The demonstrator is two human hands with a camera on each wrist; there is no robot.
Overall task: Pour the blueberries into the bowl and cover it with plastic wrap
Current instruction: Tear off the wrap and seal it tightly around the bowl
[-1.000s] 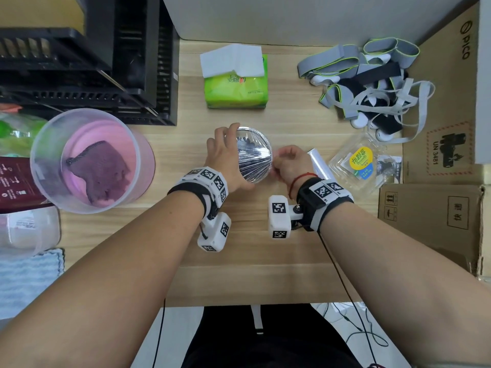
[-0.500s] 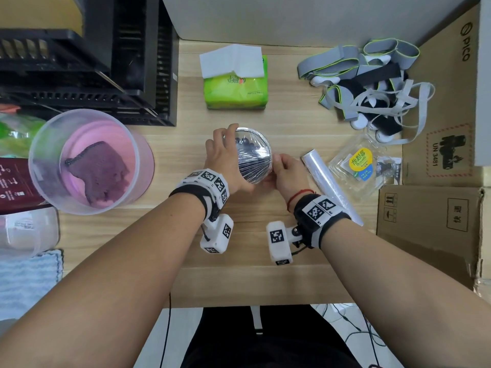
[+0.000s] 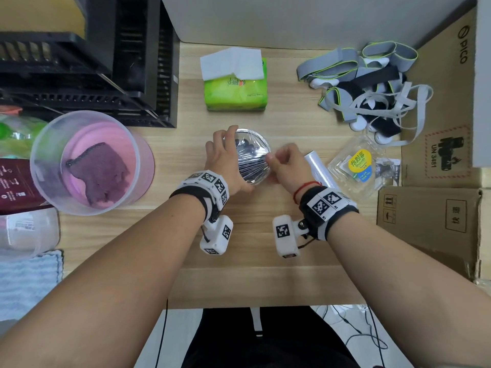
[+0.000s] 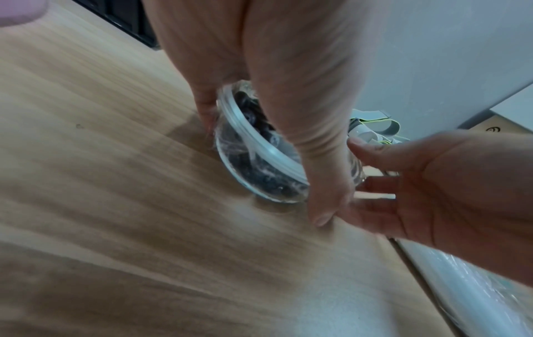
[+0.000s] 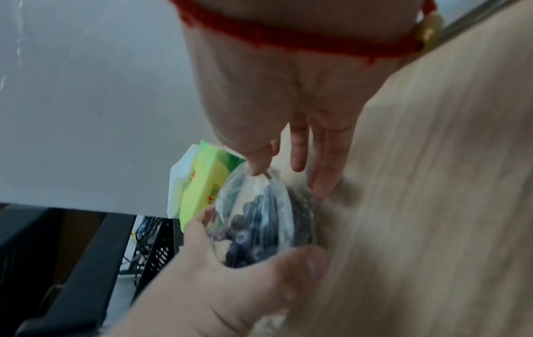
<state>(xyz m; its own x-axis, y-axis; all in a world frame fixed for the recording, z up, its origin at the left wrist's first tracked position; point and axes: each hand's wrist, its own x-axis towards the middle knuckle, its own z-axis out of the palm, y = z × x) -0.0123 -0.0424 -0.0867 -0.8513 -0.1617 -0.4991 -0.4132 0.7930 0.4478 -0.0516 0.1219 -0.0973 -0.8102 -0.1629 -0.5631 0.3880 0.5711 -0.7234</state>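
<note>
A small glass bowl (image 3: 259, 174) (image 4: 261, 183) stands mid-table with dark blueberries (image 3: 245, 147) (image 5: 248, 239) inside. Clear plastic wrap (image 3: 252, 162) (image 5: 256, 205) is stretched over its top in tight creases. My left hand (image 3: 225, 160) (image 4: 288, 91) (image 5: 216, 285) grips the bowl's left side, fingers on the far rim and thumb on the near side. My right hand (image 3: 287, 163) (image 4: 447, 182) (image 5: 288, 102) is at the right rim. Its thumb pinches the wrap there, where the creases converge, and the other fingers lie down the bowl's side. The wrap roll (image 3: 317, 168) (image 4: 467, 285) lies just right of it.
An empty clear clamshell (image 3: 358, 166) sits right of the roll. A green tissue pack (image 3: 235, 88) (image 5: 202, 182) lies behind the bowl, with grey straps (image 3: 372, 83) at the back right. A plastic tub (image 3: 87, 160) with a purple cloth stands left, black crates (image 3: 93, 75) behind it, cardboard boxes (image 3: 430, 227) right.
My right hand has moved from the bowl's near-right side up onto its right rim, drawing the wrap taut. The roll now shows beside it. The left hand keeps its hold.
</note>
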